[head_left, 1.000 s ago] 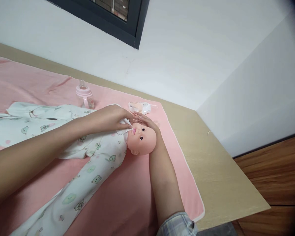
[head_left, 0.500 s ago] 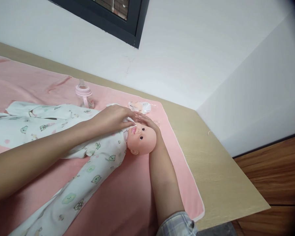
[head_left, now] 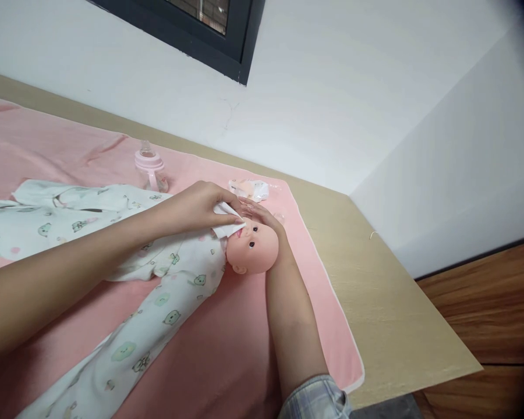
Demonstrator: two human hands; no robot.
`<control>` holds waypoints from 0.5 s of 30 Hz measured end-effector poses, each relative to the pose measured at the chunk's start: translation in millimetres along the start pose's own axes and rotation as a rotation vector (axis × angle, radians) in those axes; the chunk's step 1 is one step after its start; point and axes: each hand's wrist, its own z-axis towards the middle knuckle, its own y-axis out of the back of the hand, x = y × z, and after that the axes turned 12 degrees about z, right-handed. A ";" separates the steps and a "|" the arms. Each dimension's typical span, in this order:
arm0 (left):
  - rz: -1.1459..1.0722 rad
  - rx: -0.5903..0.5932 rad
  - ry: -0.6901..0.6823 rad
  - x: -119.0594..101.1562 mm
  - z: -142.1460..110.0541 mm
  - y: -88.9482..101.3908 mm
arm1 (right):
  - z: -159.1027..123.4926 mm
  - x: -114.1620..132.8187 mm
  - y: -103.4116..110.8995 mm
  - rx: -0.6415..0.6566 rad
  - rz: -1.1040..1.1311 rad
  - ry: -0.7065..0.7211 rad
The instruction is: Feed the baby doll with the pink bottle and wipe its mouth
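Note:
A baby doll (head_left: 254, 248) in a white printed sleepsuit (head_left: 157, 279) lies on a pink blanket (head_left: 227, 349), its bare head towards the right. My left hand (head_left: 201, 206) pinches a small white cloth (head_left: 227, 224) and presses it against the doll's mouth. My right hand (head_left: 262, 214) cups the far side of the doll's head, fingers stretched flat along it.
A pink baby bottle (head_left: 150, 169) stands on the blanket behind the doll. A crumpled clear wrapper (head_left: 248, 189) lies near the blanket's far corner. The tan tabletop (head_left: 388, 314) ends at the right, above a wooden floor (head_left: 498, 302). A white wall runs along the back.
My left hand has slid the white cloth a little to the right, from beside the doll's chin onto its mouth. The right hand and doll stay in place.

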 end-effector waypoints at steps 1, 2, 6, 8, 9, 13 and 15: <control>-0.027 0.028 0.017 0.2 -0.3 -0.4 | 0.3 -0.9 0.5 0.001 0.022 -0.001; -0.054 0.057 0.033 0.5 -0.5 -1.4 | 0.7 -1.5 0.9 -0.007 0.029 -0.006; -0.148 0.135 0.026 1.1 -1.4 -7.2 | 0.8 0.6 -0.9 -0.034 -0.014 -0.010; -0.143 0.136 0.009 0.7 -1.4 -9.7 | -0.3 3.3 -3.0 -0.035 -0.035 -0.012; -0.126 0.129 0.001 0.4 -1.2 -10.6 | -1.0 4.5 -4.0 -0.035 -0.040 -0.011; -0.032 0.042 -0.036 -0.3 -0.3 -13.3 | -2.4 6.6 -6.2 -0.027 -0.045 0.002; 0.001 0.008 -0.041 -0.7 0.1 -14.4 | -2.2 6.0 -6.1 -0.046 -0.064 0.000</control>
